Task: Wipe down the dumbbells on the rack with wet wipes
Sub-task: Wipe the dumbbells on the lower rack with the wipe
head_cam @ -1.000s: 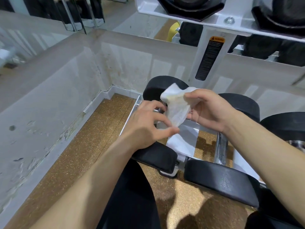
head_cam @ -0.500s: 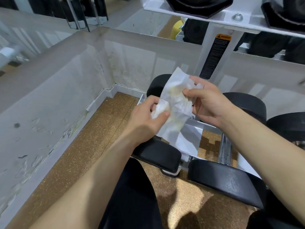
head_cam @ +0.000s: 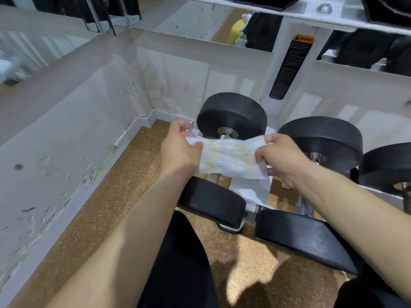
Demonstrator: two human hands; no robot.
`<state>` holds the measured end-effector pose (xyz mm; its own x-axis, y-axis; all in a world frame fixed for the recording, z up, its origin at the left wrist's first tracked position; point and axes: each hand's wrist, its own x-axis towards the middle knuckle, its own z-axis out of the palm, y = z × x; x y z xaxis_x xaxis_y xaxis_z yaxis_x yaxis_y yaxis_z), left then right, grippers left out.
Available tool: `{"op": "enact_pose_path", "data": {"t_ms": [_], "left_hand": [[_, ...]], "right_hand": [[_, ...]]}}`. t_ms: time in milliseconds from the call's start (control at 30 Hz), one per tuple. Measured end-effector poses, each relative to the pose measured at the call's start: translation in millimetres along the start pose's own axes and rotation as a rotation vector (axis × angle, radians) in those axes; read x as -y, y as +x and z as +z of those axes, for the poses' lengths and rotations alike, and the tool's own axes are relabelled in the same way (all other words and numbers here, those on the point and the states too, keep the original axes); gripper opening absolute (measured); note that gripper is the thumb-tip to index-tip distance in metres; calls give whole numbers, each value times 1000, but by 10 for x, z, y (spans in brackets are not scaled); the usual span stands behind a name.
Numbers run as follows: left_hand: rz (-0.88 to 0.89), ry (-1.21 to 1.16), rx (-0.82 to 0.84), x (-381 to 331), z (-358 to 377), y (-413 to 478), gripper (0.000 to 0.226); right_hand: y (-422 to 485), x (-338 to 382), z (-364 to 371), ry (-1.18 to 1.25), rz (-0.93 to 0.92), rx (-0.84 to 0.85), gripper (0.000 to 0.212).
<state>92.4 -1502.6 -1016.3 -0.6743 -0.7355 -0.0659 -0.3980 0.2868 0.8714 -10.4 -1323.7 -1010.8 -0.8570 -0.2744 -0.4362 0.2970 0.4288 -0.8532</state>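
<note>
A white wet wipe (head_cam: pixel 229 157) with yellowish stains is stretched flat between my hands. My left hand (head_cam: pixel 178 150) pinches its left edge and my right hand (head_cam: pixel 280 158) pinches its right edge. The wipe hangs just above the metal handle of the leftmost black dumbbell (head_cam: pixel 231 114), which lies on the lowest tier of the white rack (head_cam: pixel 275 70). The wipe hides most of that handle. A second black dumbbell (head_cam: pixel 320 138) lies to the right, and part of a third (head_cam: pixel 387 165) shows at the frame's right edge.
A worn white wall (head_cam: pixel 66 134) closes the left side and meets the speckled brown floor (head_cam: pixel 106 210). An upper rack shelf (head_cam: pixel 311 10) with more dumbbells hangs overhead. My dark-clothed knee (head_cam: pixel 178 263) is at the bottom centre.
The wipe was bunched and folded between my hands a second ago. My hands have pulled apart sideways, and the wipe is now spread out wide above the dumbbell handle.
</note>
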Motion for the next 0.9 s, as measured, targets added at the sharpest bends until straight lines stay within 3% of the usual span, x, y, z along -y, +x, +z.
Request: {"op": "enact_pose_path", "data": {"t_ms": [167, 300, 533, 733, 800, 900], "left_hand": [[-20, 152, 29, -47, 13, 16, 50], [-53, 16, -42, -43, -6, -19, 38], [-104, -95, -62, -46, -16, -40, 25], [-83, -137, -71, -1, -13, -13, 18], [-53, -136, -61, -9, -13, -5, 19], [-40, -155, -53, -5, -37, -14, 16]], "right_hand": [[11, -96, 25, -167, 75, 32, 24], [-147, -49, 59, -363, -95, 30, 20], [-66, 119, 699, 76, 291, 323, 12], [178, -5, 1034, 342, 349, 242, 6], [309, -2, 1049, 379, 346, 193, 13], [451, 89, 1051, 503, 322, 161, 45]]}}
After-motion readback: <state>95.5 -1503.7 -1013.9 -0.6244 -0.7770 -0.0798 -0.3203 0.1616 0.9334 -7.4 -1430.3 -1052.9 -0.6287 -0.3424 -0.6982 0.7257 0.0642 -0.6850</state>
